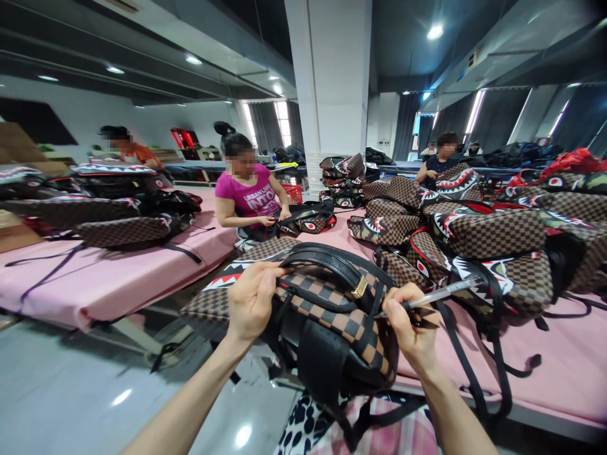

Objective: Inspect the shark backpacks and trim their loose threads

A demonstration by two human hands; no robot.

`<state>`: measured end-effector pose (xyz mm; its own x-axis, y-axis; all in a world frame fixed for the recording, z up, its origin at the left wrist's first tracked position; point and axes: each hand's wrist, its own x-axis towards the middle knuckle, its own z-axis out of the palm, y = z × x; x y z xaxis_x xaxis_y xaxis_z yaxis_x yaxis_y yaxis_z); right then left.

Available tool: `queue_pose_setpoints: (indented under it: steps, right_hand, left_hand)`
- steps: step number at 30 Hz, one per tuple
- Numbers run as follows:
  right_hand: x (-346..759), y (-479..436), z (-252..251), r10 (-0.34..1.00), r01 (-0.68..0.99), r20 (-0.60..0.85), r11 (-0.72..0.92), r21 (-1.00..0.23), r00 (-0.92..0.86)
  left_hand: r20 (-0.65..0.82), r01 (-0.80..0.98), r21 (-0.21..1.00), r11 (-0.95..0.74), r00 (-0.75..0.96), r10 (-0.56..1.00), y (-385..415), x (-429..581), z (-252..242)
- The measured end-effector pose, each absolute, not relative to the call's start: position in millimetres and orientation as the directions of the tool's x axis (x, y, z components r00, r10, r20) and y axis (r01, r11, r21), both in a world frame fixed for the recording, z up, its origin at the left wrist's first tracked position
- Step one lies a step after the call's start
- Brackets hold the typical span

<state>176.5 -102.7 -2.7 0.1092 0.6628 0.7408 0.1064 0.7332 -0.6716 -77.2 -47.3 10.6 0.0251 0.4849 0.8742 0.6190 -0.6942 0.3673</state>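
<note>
Left hand [251, 300] is closed on the top edge of one checkered backpack [348, 328] beside its black handle [327, 256], and the right hand [410, 322] grips one pen [443, 292], tip directed at the backpack; contact cannot be confirmed. The backpack overhangs the near edge of the closer pink worktop [545, 373], whose right side bears overlapping bags [493, 234], not fully countable. One second pink worktop [133, 278] stands left, with open floor [208, 404] from its near edge to the backpack's left side.
</note>
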Motion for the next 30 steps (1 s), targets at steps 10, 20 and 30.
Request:
queue_pose_setpoints:
  steps: [10, 20, 30]
  right_hand:
    - [175.8, -103.3, -1.8, 0.673, 0.074, 0.734, 0.730, -0.679, 0.091]
    - [177.0, -103.1, -5.7, 0.676, 0.098, 0.730, 0.723, -0.684, 0.101]
    - [175.5, -101.5, -2.7, 0.657, 0.091, 0.743, 0.738, -0.669, 0.129]
  left_hand:
    - [0.881, 0.620, 0.359, -0.697, 0.020, 0.472, -49.4, -76.0, 12.4]
    - [0.855, 0.632, 0.400, -0.664, 0.004, 0.519, -50.4, -76.9, 12.3]
    - [0.863, 0.619, 0.391, -0.681, 0.010, 0.505, -49.6, -78.8, 8.9]
